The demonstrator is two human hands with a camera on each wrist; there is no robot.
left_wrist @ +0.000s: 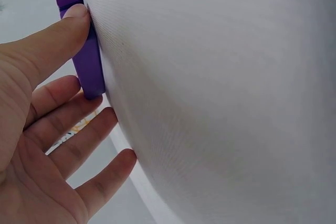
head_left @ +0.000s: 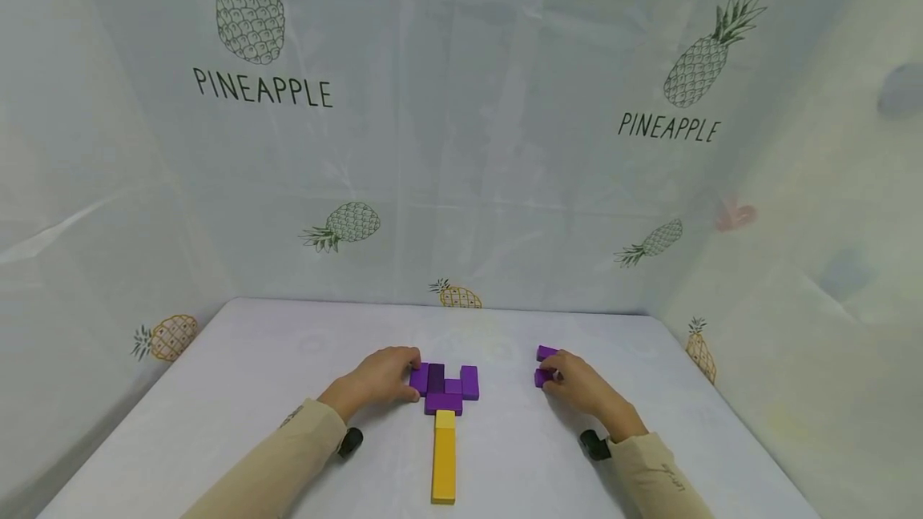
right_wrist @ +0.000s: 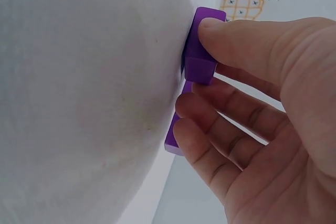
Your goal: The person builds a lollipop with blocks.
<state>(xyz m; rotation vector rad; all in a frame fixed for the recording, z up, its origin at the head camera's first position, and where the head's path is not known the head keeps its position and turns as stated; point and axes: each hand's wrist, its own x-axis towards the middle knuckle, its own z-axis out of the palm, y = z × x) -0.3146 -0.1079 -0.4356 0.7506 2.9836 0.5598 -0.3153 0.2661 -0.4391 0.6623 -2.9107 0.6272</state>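
My left hand (head_left: 382,375) grips a purple block (head_left: 419,379) at the left end of a group of purple blocks, thumb at its near end and index finger at its far end. The other fingers spread out behind it in the left wrist view. Beside that block are a darker purple block (head_left: 436,378), a small one (head_left: 453,386), an upright one (head_left: 470,383) and a crosswise one (head_left: 443,404). Farther right, my right hand (head_left: 584,387) pinches a purple block (right_wrist: 202,69), thumb on its face. Another purple block (head_left: 546,352) lies just beyond, close to the fingers.
A long yellow block (head_left: 444,467) and a short yellow block (head_left: 445,420) run in line toward me below the purple group. The white table (head_left: 288,335) ends at a curtain (head_left: 461,142) printed with pineapples. Dark wrist cameras (head_left: 351,443) sit under the sleeves.
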